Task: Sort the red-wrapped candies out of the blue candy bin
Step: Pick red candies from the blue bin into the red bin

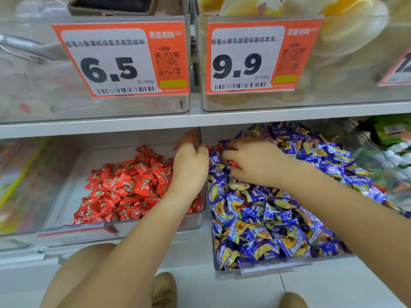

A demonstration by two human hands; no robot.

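Two bare hands reach into clear candy bins on a low shop shelf, seen from above by the person doing the work. The right hand [255, 162] lies palm-down on the heaped blue candy bin [275, 268], its fingers [231, 155] curled round a red-wrapped candy [234, 163] that pokes out beneath them near the bin's back left corner. The left hand [189, 162] hovers over the divider between the bins, above the right edge of the red candy bin [66, 227]; its fingers are loosely bent, and whether they hold anything cannot be told (a blur of red shows at the tips). The step in hand looks like picking a stray red candy out of the blue pile. The next move probably calls for carrying it leftward over the divider, then dropping it among the red candies [129, 185]. Above hang two orange price tags [121, 60].
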